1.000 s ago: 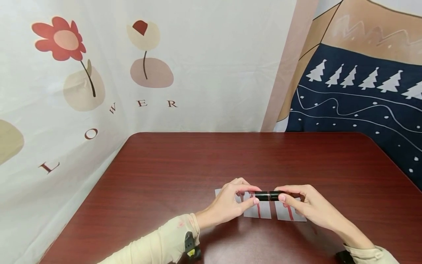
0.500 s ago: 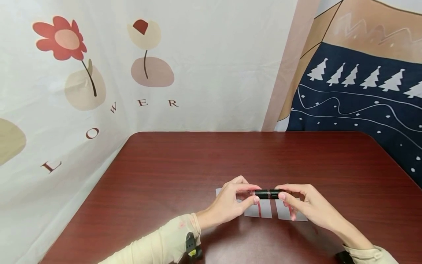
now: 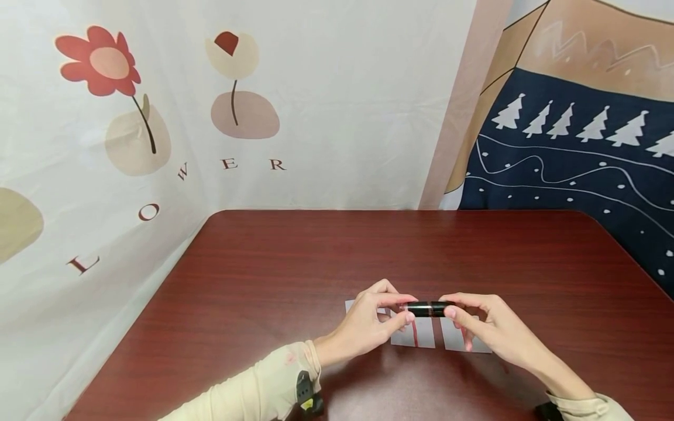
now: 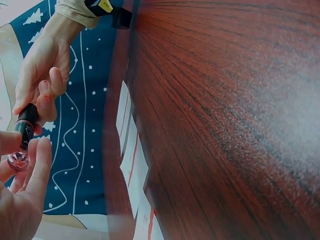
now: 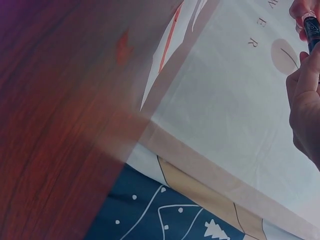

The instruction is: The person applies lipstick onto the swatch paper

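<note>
A black lipstick [image 3: 420,309] lies level between my two hands, raised over the papers. My left hand [image 3: 364,325] pinches its left end between thumb and fingers. The thumb and index finger of my right hand [image 3: 494,325] grip the other end. In the left wrist view, a clear pinkish faceted tip [image 4: 18,161] shows at the left hand's end. Beneath them are white paper pieces with red streaks: a left paper [image 3: 349,304] mostly hidden by the hand, a middle paper [image 3: 405,336] and a right paper [image 3: 454,340]. Reddish stains mark some fingertips.
The dark red wooden table [image 3: 295,251] stretches out around the papers. A white flower-print cloth [image 3: 342,105] hangs behind and to the left, and a navy tree-print cloth [image 3: 568,158] at the right. In the right wrist view, a red smear [image 5: 123,48] shows on the tabletop.
Both hands have risen very slightly with the lipstick, keeping their grip. A lower finger of the right hand has dropped over the right paper, covering part of its red streak.
</note>
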